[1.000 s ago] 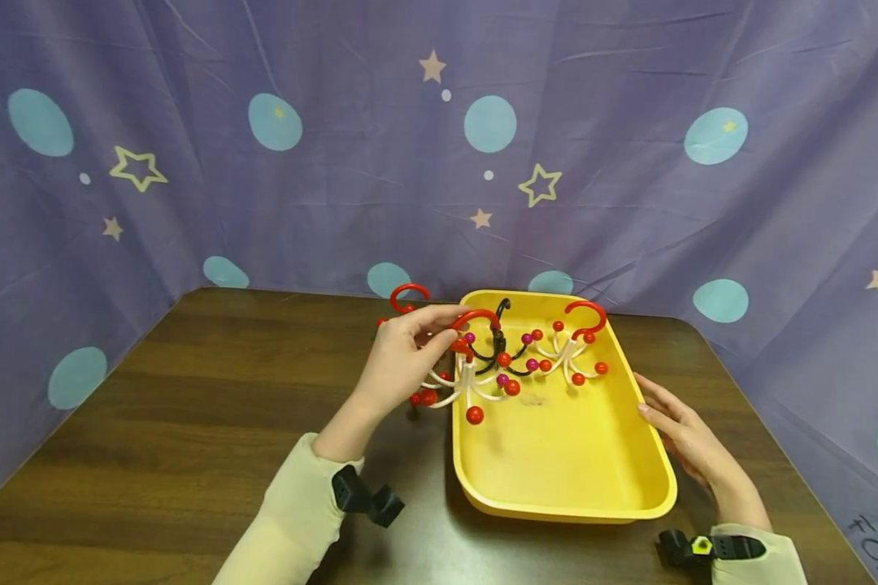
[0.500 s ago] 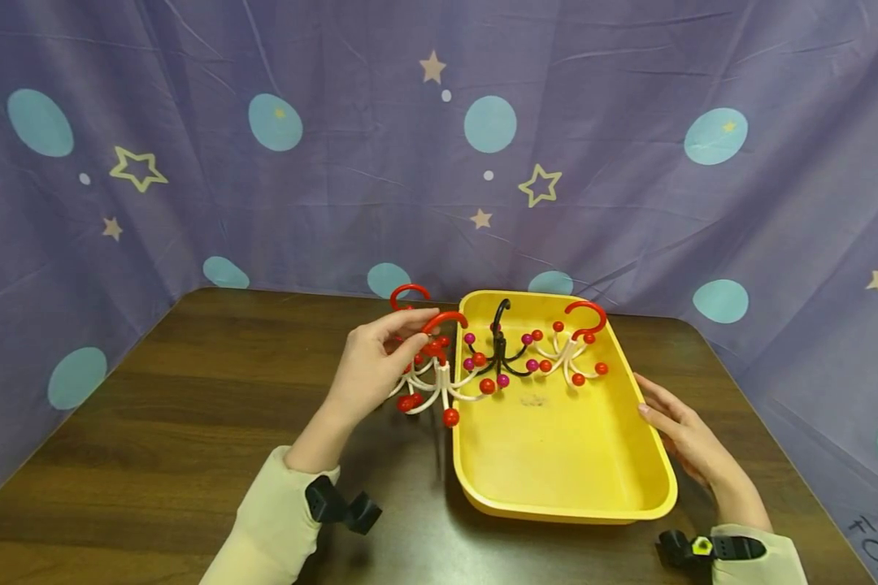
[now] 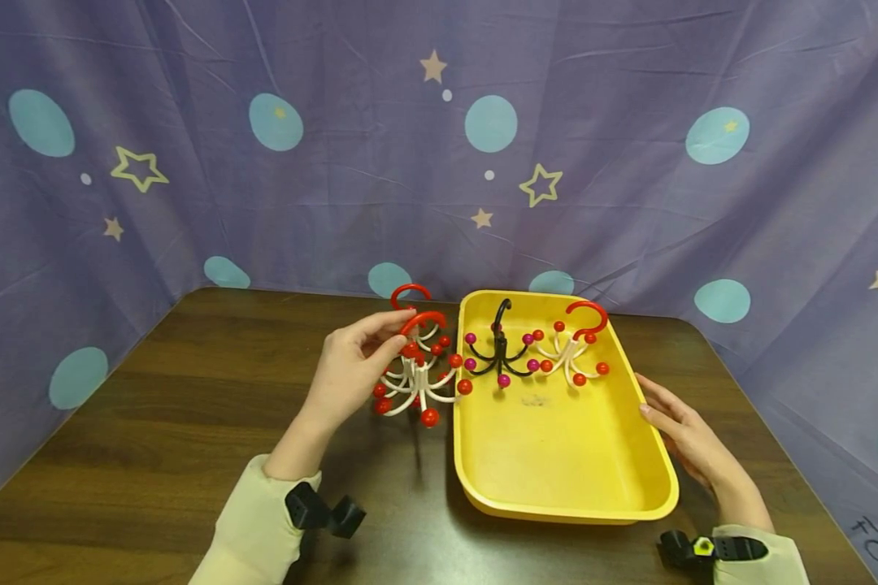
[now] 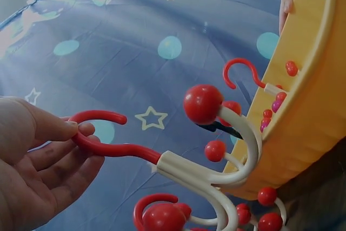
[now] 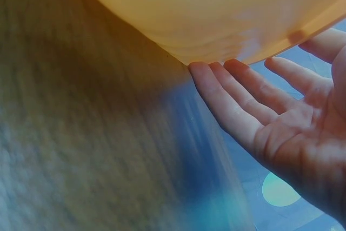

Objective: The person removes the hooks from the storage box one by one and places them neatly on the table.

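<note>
Through my cameras I see the left hand (image 3: 347,370) pinching the white hanger (image 4: 189,174) just beyond its fingertips; a second hanger (image 3: 410,287) shows partly covered behind. Right of those fingers, the yellow tray (image 3: 563,459) walls off a black hanger (image 3: 501,348) and a third hanger (image 3: 569,351). The right hand (image 3: 691,439) touches the tray's outer side, fingers extended.

Tray (image 3: 556,463) sits on R part of worktop (image 3: 190,406), curtain (image 3: 336,219) behind. In tray's far half, side by side: L hanger (image 3: 501,351) & R hanger (image 3: 567,357). Just L of tray, over worktop: front hanger (image 3: 421,378) in L grip (image 3: 351,366), w/ rear hanger (image 3: 410,287) behind it. R grip (image 3: 691,443) outside, at tray's R wall.
</note>
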Demonstrator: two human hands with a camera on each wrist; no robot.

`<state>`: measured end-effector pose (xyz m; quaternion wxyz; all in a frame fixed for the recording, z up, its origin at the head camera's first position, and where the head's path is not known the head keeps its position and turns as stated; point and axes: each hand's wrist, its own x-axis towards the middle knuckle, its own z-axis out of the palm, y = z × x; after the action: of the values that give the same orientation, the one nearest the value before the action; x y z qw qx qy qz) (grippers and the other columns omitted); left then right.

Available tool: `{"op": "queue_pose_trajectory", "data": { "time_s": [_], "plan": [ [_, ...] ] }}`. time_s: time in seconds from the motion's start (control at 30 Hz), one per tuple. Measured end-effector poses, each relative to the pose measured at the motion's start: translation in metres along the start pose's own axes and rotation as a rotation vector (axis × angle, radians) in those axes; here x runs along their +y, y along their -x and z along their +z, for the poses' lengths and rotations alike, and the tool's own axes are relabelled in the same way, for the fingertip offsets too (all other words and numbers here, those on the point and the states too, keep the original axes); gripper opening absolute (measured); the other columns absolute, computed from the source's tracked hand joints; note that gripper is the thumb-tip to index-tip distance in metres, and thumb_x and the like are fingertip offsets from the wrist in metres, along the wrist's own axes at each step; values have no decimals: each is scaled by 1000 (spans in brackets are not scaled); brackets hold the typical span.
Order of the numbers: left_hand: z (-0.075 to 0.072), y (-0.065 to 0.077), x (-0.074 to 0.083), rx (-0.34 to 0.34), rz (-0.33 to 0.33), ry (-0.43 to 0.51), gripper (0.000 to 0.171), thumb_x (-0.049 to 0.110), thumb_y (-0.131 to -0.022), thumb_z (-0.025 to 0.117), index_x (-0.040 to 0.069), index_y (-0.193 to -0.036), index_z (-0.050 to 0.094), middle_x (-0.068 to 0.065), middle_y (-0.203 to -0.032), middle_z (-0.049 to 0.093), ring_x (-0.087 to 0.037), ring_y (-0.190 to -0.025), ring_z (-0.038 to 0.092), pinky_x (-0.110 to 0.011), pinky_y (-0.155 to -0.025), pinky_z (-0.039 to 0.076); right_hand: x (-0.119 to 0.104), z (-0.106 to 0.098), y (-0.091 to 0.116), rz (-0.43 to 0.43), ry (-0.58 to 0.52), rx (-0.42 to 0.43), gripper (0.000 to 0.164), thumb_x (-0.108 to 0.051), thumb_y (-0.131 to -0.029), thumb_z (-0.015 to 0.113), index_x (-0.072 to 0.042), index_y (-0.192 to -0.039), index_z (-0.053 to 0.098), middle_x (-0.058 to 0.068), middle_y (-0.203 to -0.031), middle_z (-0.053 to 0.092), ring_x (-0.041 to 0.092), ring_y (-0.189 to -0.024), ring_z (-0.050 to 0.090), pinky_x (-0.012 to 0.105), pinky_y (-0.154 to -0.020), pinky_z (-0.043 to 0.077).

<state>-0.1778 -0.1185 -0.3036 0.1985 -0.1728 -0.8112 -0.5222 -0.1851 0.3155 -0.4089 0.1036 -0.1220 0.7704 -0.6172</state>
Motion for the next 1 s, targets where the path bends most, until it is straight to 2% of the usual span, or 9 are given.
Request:
{"op": "queue_pose_trajectory", "data": {
  "time_s": [0.1,0.3,0.5,0.77,1.0],
  "plan": [
    [-2,1,-1,0,-8,-11,29,5,-83,64,11,-111,66,-8,-89,69,-9,-73,60,-19,-60,45,0,0,0,-2,-6,-2,58,-18,-98,40,-3,-146,10,-17,-115,51,4,-99,58,28,-76,52],
    [-6,4,-6,-17,-33,-43,29,6,-83,64,13,-112,66,-9,-89,69,-13,-70,60,-20,-59,46,-1,0,0,7,7,3,59,-20,-98,40,-4,-146,10,-17,-115,51,4,-99,58,28,-77,52],
    [-7,6,-11,-42,-60,-74,29,10,-85,63,14,-113,65,-6,-89,69,-11,-69,60,-21,-60,47,-2,0,0,13,14,6,59,-21,-98,40,-4,-146,10,-18,-115,50,3,-99,58,29,-76,52],
    [-10,8,-16,-69,-70,-41,30,9,-84,63,12,-114,64,-9,-93,69,-23,-79,64,-21,-67,49,0,0,0,11,15,10,59,-20,-98,40,-5,-146,10,-18,-115,50,3,-99,58,28,-76,52],
    [-14,10,-20,-65,-78,-52,29,9,-83,65,11,-112,65,-10,-92,69,-18,-77,66,-21,-68,49,0,0,0,15,20,8,59,-20,-98,40,-5,-146,10,-17,-116,50,3,-99,58,28,-77,52]
  ]
}}
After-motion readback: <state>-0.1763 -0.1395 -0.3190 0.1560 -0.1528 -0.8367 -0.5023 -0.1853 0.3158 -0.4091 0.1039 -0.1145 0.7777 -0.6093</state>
